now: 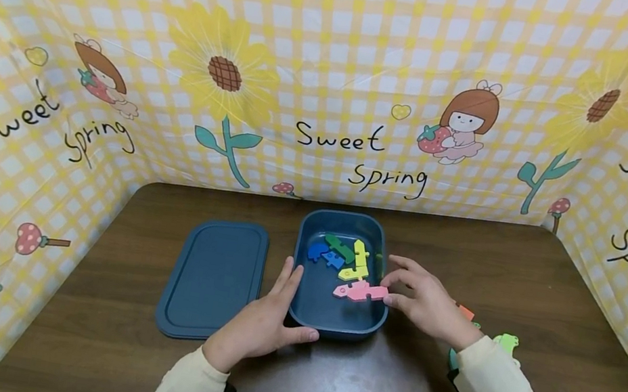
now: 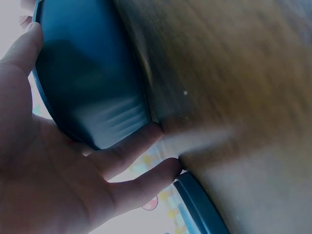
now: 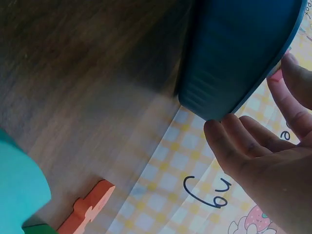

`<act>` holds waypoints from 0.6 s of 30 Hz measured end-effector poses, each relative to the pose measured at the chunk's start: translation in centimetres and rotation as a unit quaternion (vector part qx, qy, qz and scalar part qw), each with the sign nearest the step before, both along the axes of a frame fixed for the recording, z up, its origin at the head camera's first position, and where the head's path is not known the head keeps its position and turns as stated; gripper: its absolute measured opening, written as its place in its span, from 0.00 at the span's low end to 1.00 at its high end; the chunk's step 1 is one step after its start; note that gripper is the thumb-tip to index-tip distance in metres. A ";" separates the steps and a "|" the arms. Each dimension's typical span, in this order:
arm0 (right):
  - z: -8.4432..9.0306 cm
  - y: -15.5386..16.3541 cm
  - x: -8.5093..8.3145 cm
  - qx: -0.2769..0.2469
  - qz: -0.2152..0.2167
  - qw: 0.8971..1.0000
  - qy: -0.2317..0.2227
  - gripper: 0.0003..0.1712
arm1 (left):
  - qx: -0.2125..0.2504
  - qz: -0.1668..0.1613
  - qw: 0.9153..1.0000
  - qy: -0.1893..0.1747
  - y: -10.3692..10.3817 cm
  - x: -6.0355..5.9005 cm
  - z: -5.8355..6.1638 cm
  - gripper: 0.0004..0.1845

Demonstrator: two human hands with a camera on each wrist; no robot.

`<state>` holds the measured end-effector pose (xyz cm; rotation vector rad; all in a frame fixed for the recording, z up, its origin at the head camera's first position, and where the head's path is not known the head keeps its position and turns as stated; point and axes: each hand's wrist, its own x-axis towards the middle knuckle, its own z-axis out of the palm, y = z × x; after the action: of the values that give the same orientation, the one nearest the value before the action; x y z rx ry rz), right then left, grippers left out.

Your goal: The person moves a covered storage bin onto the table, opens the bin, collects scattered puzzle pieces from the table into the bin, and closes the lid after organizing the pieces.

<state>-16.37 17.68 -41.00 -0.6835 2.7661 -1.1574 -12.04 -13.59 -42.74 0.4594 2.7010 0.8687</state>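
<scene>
Cream sleeves enter from the near edge. Left hand (image 1: 259, 324) rests against the near-left corner of the blue container (image 1: 331, 319), fingers straight along its wall, thumb along the near rim. Right hand (image 1: 423, 302) reaches over the right rim, fingertips pinching the pink puzzle piece (image 1: 362, 291). That piece lies flat inside, long axis left to right. Farther in lie yellow (image 1: 357, 262), green (image 1: 339, 247) and blue (image 1: 324, 254) pieces. Container's long axis runs near to far; its flat lid (image 1: 214, 278) lies just left. Orange piece (image 3: 87, 207) sits right of the container. Dark wood table (image 1: 552, 288). Yellow checked backdrop (image 1: 336, 55) reads "Sweet Spring".
</scene>
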 end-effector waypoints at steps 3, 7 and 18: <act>0.0 0.0 0.2 0.001 0.000 1.000 -0.008 0.08 | 0.000 0.000 1.000 -0.001 0.0 0.1 0.1 0.61; 0.1 -0.1 0.2 0.002 0.001 1.000 -0.018 0.08 | -0.003 0.000 1.000 0.000 0.1 0.1 0.2 0.61; 0.3 -0.2 0.3 -0.011 0.026 0.999 -0.036 0.10 | 0.005 0.004 1.000 -0.004 0.1 0.1 0.3 0.61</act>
<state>-16.04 17.48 -40.74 -0.6964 2.6652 -1.1799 -11.90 -13.53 -42.42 0.4475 2.6949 0.8833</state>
